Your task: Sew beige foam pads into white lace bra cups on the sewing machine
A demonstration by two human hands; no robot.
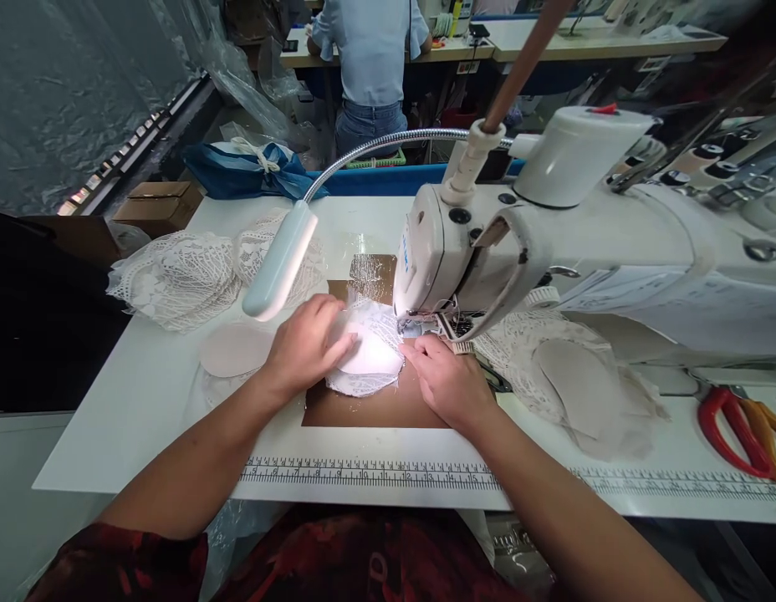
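Gleaming white piece (370, 355), rounded, lace-edged; left fingers (341, 349) spread, right fingers (416, 358): grip unclear.

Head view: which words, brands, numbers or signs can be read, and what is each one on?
"JUKI": blue letters on the sewing machine.
"5 6 7 8 9 10 11 12 13 14 15": on the ruler strip along the table's near edge; its numbers farther right are too small to read.
Unclear: a mark like a "D" on the dark red shirt.
Too faint to read: markings on the white papers.
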